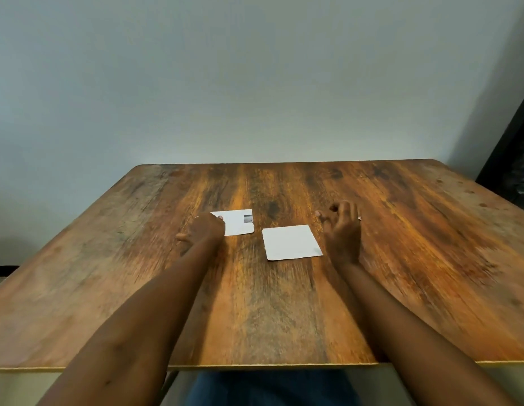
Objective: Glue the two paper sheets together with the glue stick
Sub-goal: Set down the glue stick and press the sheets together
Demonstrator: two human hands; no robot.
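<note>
Two small white paper sheets lie on the wooden table (pixel 284 303). The left sheet (pixel 239 222) has a small grey printed patch at its far right corner. My left hand (pixel 206 231) rests its fingertips on that sheet's left edge, thumb spread out to the left. The blank sheet (pixel 291 242) lies flat to the right, untouched. Just right of it, my right hand (pixel 342 230) has its fingers curled round a small thing. Only a white tip of what looks like the glue stick (pixel 359 218) shows at the hand's right edge.
The table's far edge meets a pale wall (pixel 255 83). A dark object (pixel 515 159) stands at the far right beside the table. My legs in blue trousers (pixel 269 388) show below the near edge.
</note>
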